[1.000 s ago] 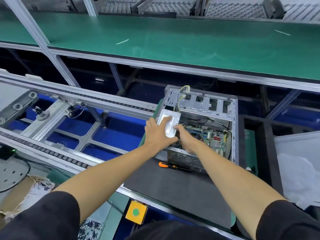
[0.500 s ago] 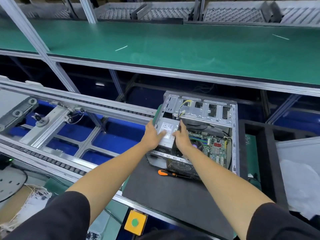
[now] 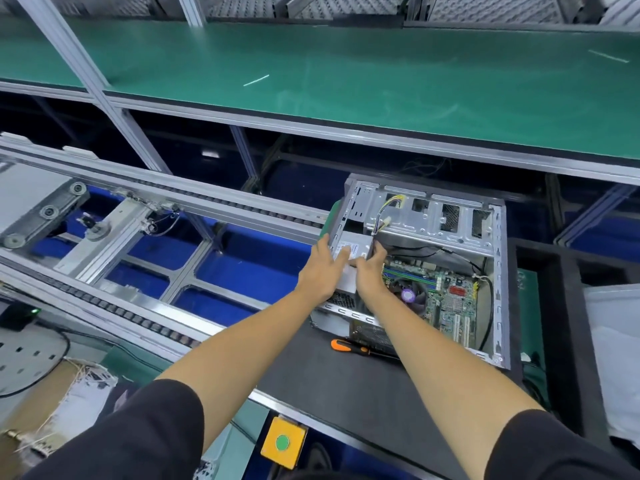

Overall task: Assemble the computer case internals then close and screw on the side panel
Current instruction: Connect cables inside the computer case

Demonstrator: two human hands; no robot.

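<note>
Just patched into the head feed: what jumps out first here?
An open computer case lies on the dark mat, its motherboard exposed. Both hands meet at its near-left corner: the left hand and right hand are on the silver power supply. An orange-handled screwdriver lies on the mat beside the case's near edge.

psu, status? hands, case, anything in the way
Both hands on the psu: left hand and right hand grip it, in the case corner. Side panel not on. Yellow cable hangs just behind; screwdriver lies beside case.
</note>
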